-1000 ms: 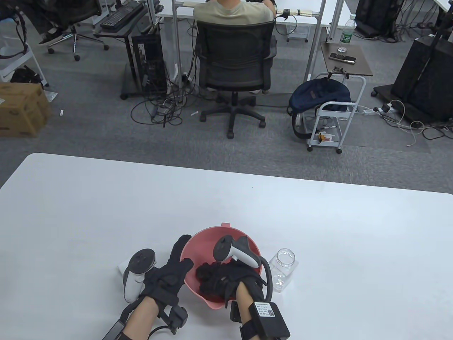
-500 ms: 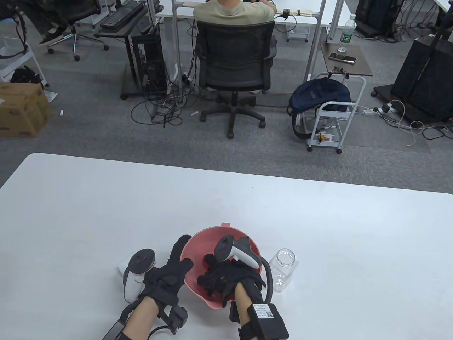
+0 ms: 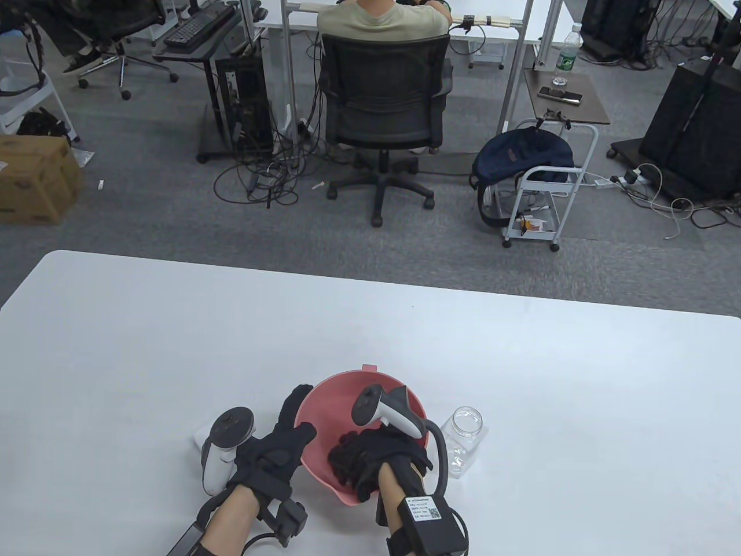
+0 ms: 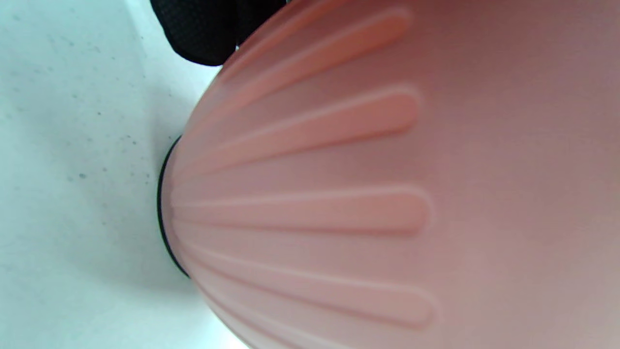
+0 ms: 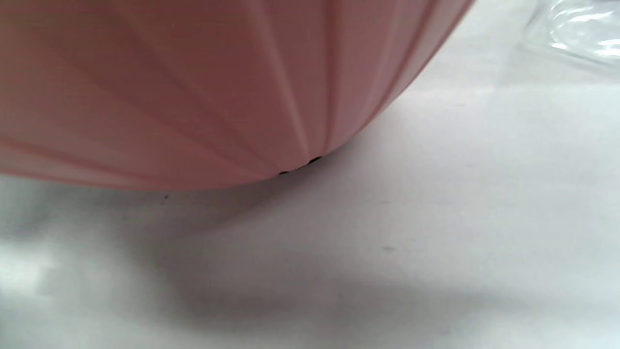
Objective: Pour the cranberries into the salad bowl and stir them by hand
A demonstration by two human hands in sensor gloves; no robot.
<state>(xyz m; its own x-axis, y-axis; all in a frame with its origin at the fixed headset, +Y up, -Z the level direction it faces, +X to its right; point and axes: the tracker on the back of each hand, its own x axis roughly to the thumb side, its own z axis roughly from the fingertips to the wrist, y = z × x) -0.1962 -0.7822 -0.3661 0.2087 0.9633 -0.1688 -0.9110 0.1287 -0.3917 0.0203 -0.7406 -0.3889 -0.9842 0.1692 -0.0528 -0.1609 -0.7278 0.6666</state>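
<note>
Right hand (image 3: 379, 457) is down inside the pink salad bowl (image 3: 330, 405), fingers curled into the contents (the cranberries themselves are hidden under the glove), while the left hand (image 3: 272, 454) grips the bowl's near-left rim, thumb hooked over it. The empty jar (image 3: 463, 440) stands just beside the bowl's right side. Risk: a wide sweep could flick fruit over the rim or knock the jar over.

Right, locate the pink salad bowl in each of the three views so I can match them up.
Table view: the pink salad bowl sits bottom centre, between the two gloved hands.
Left wrist view: its ribbed outer wall fills the right side.
Right wrist view: its underside fills the upper left.
Shared landmark: the white table, seen under the bowl in all three.
</note>
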